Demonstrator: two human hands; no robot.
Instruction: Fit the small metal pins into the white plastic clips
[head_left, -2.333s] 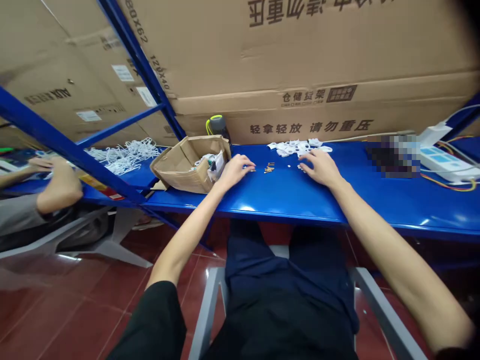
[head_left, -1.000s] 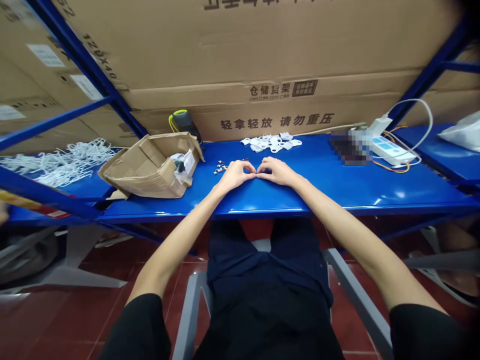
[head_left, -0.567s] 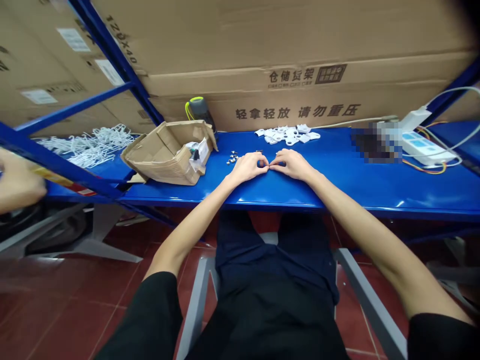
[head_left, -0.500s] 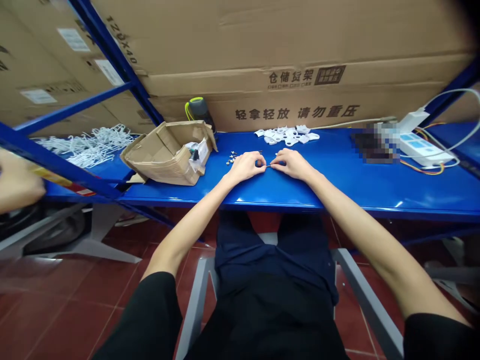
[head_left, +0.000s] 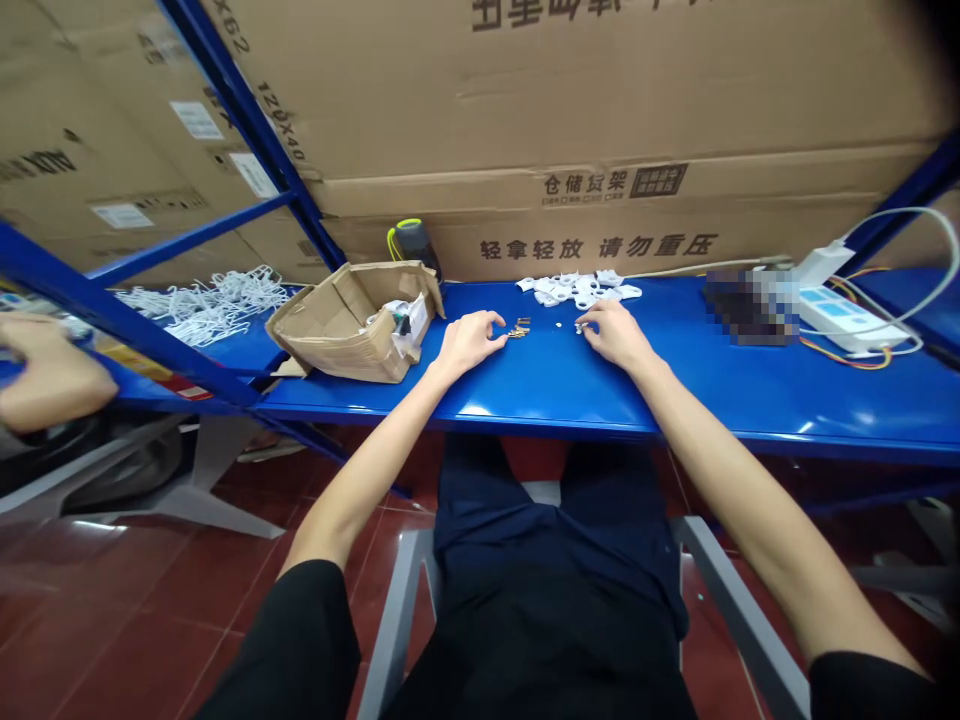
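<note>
My left hand [head_left: 466, 341] rests on the blue shelf board [head_left: 675, 385]. Its thumb and fingers are slightly apart, and the fingertips almost touch a few small brass parts [head_left: 517, 328]. My right hand [head_left: 616, 336] lies a little to the right, palm down. Its fingertips are drawn together on a tiny pale part [head_left: 579, 326] on the board. Just behind the right hand lies a heap of white plastic pieces [head_left: 579, 289].
An open cardboard box [head_left: 352, 322] with small items stands left of my hands, with a dark bottle [head_left: 413, 241] behind it. White wire loops [head_left: 210, 300] lie far left and a power strip [head_left: 844, 313] far right. Another person's hand [head_left: 45, 375] shows at the left edge. Big cartons stand behind.
My hands, pinched together fingertip to fingertip at the middle, have parted. The left went towards the brass parts and the right towards the white pieces. The view tilted slightly.
</note>
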